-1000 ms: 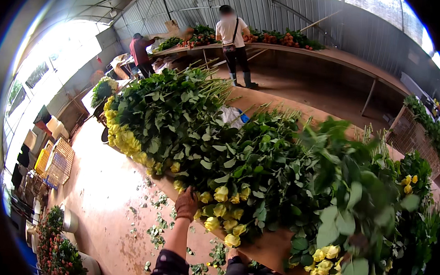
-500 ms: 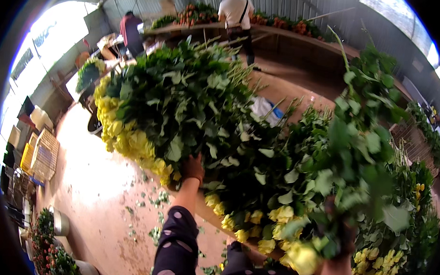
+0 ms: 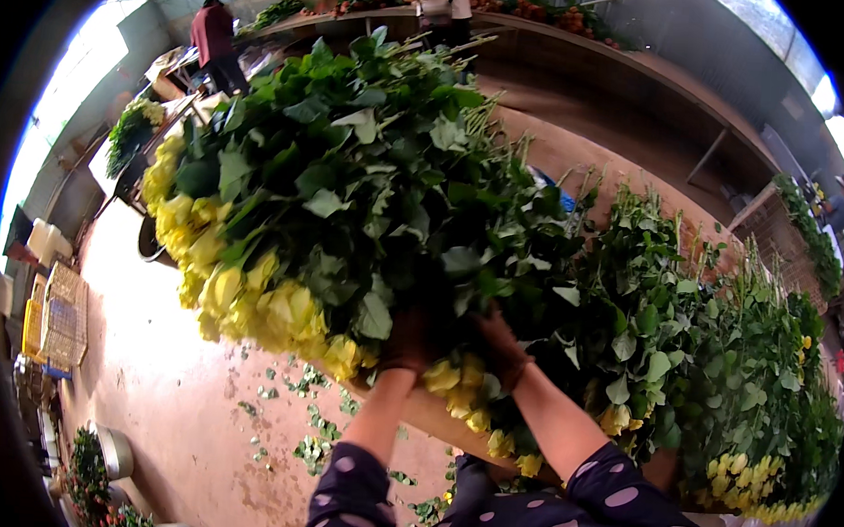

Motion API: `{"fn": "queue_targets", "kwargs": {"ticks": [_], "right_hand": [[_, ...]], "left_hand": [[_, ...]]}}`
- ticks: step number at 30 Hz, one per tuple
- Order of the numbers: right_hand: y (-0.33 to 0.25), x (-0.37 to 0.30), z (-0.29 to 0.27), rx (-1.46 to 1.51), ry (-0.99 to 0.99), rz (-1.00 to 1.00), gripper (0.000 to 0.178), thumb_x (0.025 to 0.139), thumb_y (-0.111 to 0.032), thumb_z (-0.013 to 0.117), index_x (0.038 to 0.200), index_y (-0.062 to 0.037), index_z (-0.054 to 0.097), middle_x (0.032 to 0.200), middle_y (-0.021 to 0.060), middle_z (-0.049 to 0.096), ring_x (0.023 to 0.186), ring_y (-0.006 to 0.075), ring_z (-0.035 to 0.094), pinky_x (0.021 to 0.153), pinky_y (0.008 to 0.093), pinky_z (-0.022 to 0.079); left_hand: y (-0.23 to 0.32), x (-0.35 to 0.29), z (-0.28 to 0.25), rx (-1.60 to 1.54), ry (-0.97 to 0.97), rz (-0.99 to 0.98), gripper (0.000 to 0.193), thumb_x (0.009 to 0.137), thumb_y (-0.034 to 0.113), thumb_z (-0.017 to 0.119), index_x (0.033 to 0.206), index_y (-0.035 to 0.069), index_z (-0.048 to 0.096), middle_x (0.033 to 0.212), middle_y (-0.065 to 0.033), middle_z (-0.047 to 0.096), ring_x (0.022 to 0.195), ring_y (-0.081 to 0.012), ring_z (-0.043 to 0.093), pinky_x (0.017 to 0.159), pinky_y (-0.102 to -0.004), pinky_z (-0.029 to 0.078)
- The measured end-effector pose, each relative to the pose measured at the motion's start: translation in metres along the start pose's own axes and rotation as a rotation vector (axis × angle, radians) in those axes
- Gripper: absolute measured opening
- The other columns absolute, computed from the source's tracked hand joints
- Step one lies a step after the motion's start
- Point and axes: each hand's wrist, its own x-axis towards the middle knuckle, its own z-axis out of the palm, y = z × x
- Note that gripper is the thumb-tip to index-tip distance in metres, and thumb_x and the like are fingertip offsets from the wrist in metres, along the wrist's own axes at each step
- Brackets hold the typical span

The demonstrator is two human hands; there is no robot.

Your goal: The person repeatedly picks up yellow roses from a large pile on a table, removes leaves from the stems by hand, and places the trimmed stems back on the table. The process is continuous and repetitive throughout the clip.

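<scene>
A large heap of yellow roses point(image 3: 288, 314) with long leafy stems lies on the table in front of me, blooms toward the near left and cut stem ends toward the far right. My left hand point(image 3: 407, 343) reaches into the dark leaves at the heap's near edge, behind the blooms. Close beside it on the right, my right hand point(image 3: 503, 347) is pushed into the foliage, just above a few smaller yellow blooms point(image 3: 459, 383). Leaves and shadow hide the fingers of both hands, so their grip does not show.
More yellow roses point(image 3: 742, 480) lie in bunches along the right. Baskets point(image 3: 64, 314) stand at the left, with flower buckets point(image 3: 112, 450) below them. Fallen leaves point(image 3: 315, 443) litter the floor. Two people stand farther back, one by a long bench point(image 3: 638, 61) bearing orange flowers.
The leafy rose bunch raised in my right hand is no longer held up at the right. That hand has moved left into the heap, next to my left hand. The view has shifted.
</scene>
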Motion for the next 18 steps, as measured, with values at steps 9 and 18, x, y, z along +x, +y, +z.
{"fn": "queue_targets", "kwargs": {"ticks": [9, 18], "right_hand": [[0.067, 0.025, 0.038, -0.903, -0.041, -0.062, 0.053, 0.074, -0.034, 0.053, 0.116, -0.0052, 0.040, 0.107, 0.0219, 0.051, 0.100, 0.0330, 0.050, 0.083, 0.0367, 0.040], [-0.017, -0.059, -0.068, -1.218, 0.057, 0.005, 0.038, 0.082, -0.034, 0.038, 0.099, -0.0028, 0.050, 0.095, 0.0165, 0.057, 0.088, 0.0282, 0.057, 0.078, 0.0318, 0.044]], "left_hand": [[0.038, -0.014, -0.056, 0.040, 0.173, 0.138, 0.036, 0.077, 0.018, 0.047, 0.111, 0.010, 0.046, 0.106, -0.0168, 0.051, 0.092, -0.0346, 0.049, 0.078, -0.0388, 0.042], [0.061, 0.076, 0.082, -0.092, -0.518, 0.010, 0.103, 0.065, 0.068, 0.043, 0.128, -0.006, 0.011, 0.123, -0.0267, 0.035, 0.111, -0.0342, 0.041, 0.092, -0.0367, 0.032]]}}
